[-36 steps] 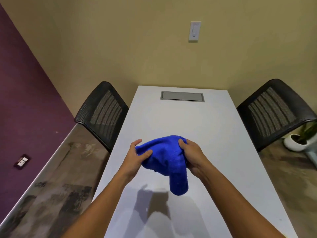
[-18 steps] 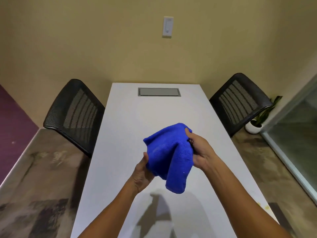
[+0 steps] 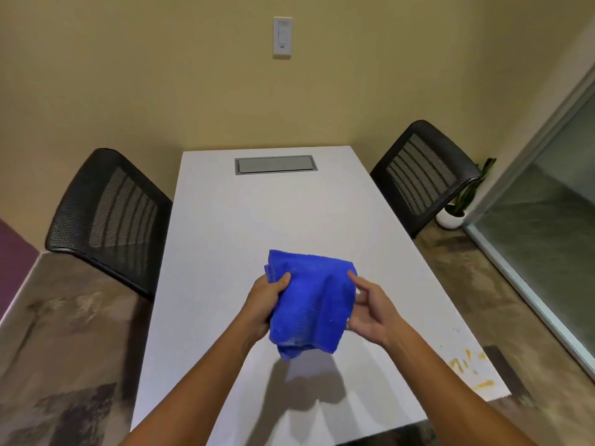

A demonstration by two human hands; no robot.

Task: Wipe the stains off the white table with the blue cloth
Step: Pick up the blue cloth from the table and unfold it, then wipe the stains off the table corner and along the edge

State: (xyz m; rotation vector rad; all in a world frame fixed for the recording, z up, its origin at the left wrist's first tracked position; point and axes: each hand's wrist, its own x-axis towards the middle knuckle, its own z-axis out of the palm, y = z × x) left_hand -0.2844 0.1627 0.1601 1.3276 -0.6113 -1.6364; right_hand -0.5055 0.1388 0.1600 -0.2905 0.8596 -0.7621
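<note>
A blue cloth hangs folded above the middle of the white table, casting a shadow below it. My left hand grips its left edge with thumb on top. My right hand holds the right edge with fingers behind the fabric. Yellow stains mark the table near its front right corner, to the right of my right forearm.
Black mesh chairs stand at the left and right sides of the table. A grey cable hatch sits at the far end. A potted plant and a glass partition are at the right.
The view swung to the right, bringing the yellow stains into sight. The cloth was gathered from a loose bunch into a flatter fold held by both hands.
</note>
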